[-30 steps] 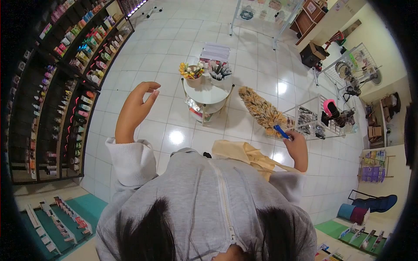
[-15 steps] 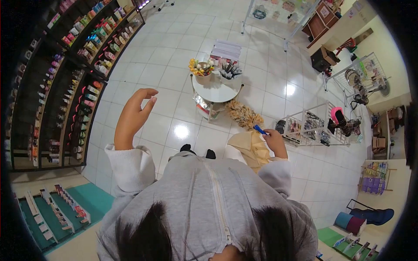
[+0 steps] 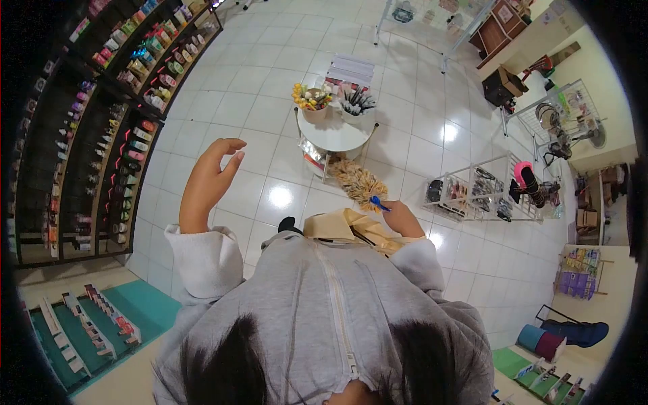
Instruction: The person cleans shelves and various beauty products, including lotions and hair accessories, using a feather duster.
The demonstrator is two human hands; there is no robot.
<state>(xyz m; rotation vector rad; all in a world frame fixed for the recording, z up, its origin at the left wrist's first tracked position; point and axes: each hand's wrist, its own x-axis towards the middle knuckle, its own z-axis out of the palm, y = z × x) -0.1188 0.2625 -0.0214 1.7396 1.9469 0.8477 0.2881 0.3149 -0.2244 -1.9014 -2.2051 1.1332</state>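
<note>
My right hand (image 3: 403,219) is closed around the blue handle of a feather duster (image 3: 356,182) with fluffy tan and brown feathers. Those feathers hang low beside the legs of a small round white table (image 3: 334,140), overlapping its lower right side in this view. Pale yellow fabric (image 3: 337,226) lies between my right wrist and the front of my grey jacket. Raised at the left, my left hand (image 3: 212,175) holds nothing, its fingers loosely curved and the thumb apart. A pot of yellow flowers (image 3: 312,101) and a white pot of dark, slender items (image 3: 356,104) stand on the table.
Dark shelves (image 3: 101,142) with rows of bottles and tubes line the left side. To the right stands a white wire rack (image 3: 466,196) with packaged goods. A teal display counter (image 3: 138,307) is at lower left, and white tiles (image 3: 256,175) cover the floor.
My right hand and the duster have moved left, closer to the table legs. The yellow fabric has shifted left across my front, hiding one foot. My left hand has barely moved.
</note>
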